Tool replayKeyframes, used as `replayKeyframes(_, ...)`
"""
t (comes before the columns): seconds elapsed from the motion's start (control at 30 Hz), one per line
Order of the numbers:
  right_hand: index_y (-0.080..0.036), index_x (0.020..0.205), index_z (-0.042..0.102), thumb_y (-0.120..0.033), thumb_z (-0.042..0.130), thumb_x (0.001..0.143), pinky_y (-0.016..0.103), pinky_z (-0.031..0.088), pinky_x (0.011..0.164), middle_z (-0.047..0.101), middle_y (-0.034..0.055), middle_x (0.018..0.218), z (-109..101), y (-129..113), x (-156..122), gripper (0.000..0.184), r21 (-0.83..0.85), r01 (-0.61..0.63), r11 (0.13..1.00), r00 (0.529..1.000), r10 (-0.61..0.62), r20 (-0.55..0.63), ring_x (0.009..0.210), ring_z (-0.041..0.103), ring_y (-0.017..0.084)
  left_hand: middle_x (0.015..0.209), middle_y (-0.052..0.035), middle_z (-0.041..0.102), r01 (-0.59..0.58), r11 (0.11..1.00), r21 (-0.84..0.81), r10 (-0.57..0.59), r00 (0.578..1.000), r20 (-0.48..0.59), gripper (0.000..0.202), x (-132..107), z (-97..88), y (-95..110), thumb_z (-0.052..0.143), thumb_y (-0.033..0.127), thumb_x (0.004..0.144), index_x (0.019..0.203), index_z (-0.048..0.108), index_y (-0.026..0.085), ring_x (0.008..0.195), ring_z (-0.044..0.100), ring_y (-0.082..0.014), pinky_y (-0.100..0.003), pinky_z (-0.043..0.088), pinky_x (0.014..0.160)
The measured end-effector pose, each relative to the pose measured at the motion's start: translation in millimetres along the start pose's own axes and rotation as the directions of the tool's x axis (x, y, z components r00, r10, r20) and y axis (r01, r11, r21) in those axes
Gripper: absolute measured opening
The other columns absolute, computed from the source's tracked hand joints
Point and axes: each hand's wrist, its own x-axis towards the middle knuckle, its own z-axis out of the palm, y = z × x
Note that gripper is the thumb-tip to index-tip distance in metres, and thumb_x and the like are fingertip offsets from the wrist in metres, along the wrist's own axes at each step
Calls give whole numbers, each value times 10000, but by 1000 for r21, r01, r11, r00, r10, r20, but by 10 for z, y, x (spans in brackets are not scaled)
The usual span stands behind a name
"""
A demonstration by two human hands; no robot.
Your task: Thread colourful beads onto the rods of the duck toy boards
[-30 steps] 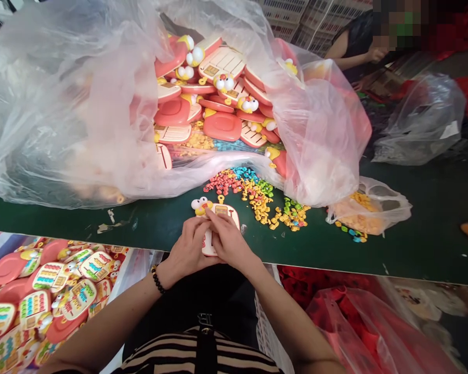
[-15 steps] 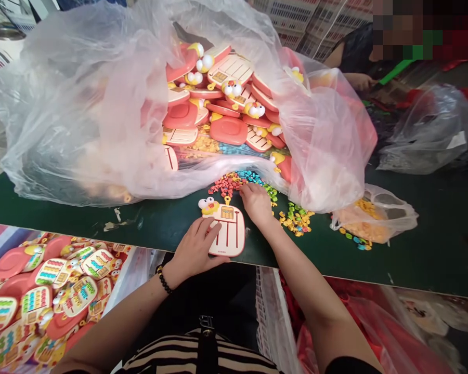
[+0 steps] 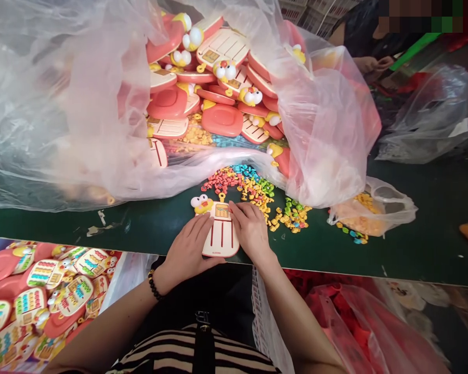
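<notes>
A cream toy abacus board [image 3: 221,236] with a yellow duck head lies flat on the green table [image 3: 413,249] right in front of me. My left hand [image 3: 189,244] rests on its left edge with the fingers stretched out flat. My right hand [image 3: 251,231] sits at its upper right, fingers drawn together; whatever they hold is hidden. A loose pile of small coloured beads [image 3: 253,189], red, blue, yellow and green, lies just beyond the board.
A big clear plastic bag [image 3: 81,104] full of pink and cream boards [image 3: 222,117] fills the back. A bin of bead-filled boards [image 3: 42,291] stands lower left. A small bag of yellow beads [image 3: 374,210] lies right. Another person's hands [image 3: 374,65] work far right.
My right hand reached out to the bead pile and has come back to the board's upper right. The board went from held upright in both hands to lying flat.
</notes>
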Motion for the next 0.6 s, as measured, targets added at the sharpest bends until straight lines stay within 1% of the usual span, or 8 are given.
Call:
replayKeyframes(0.07,-143,1344,539,-329,405,978,445,435,999,622,145,1250,-14,-50,-116,432,2,7,1000,999,-7,35,1236,489,291,1428,-212,441,52,998,-32,-53,998,-31,1009,-9,11,-6,641,646,748,1475,176,123,1306,446,-340,-486,411,1054)
replayKeyframes(0.13,-121,1414,442,-366,393,978,463,410,1030,505,158,1410,1,-139,-276,502,20,-12,1000,999,11,46,1360,375,305,1445,-216,414,102,994,-50,-105,993,-55,1092,-25,30,-11,668,660,712,1491,104,143,1307,449,-344,-476,449,1020)
replayKeyframes(0.2,-128,1466,347,-364,367,983,487,380,1053,386,158,1503,39,-255,-416,538,28,-34,999,998,32,51,1426,276,301,1454,-214,397,119,991,-59,-123,990,-65,1115,-40,47,-15,693,645,694,1494,85,161,1310,448,-343,-459,477,992)
replayKeyframes(0.27,-129,1490,291,-334,346,986,518,335,1081,338,167,1525,80,-379,-483,547,28,-32,999,998,31,53,1441,246,292,1447,-210,398,109,992,-64,-114,991,-74,1074,-50,57,-16,707,561,715,1494,83,165,1304,457,-334,-442,495,974)
replayKeyframes(0.37,-133,1488,301,-279,358,974,560,255,1121,380,158,1502,99,-521,-431,537,42,46,998,995,-49,84,1434,271,285,1432,-205,399,107,992,-71,-114,988,-101,968,-50,57,-16,665,356,760,1499,70,164,1295,469,-314,-426,512,956)
replayKeyframes(0.43,-129,1470,341,-260,381,964,554,233,1137,423,150,1478,76,-555,-350,524,68,104,992,987,-111,113,1422,300,278,1428,-205,391,107,991,-81,-116,986,-122,944,-47,54,-17,637,278,760,1500,62,161,1297,465,-306,-418,520,944)
replayKeyframes(0.53,-92,1449,374,-284,400,959,497,261,1145,447,164,1459,20,-525,-255,527,130,170,977,972,-188,143,1411,326,266,1433,-212,369,89,992,-94,-102,984,-148,975,-47,54,-21,660,288,744,1500,57,155,1314,440,-312,-421,523,942)
replayKeyframes(0.6,-80,1466,334,-303,408,952,479,285,1139,443,170,1461,-8,-484,-219,565,169,196,966,964,-222,149,1410,329,263,1440,-215,352,76,991,-106,-92,983,-160,1011,-50,54,-27,689,327,731,1500,56,154,1329,417,-320,-435,512,959)
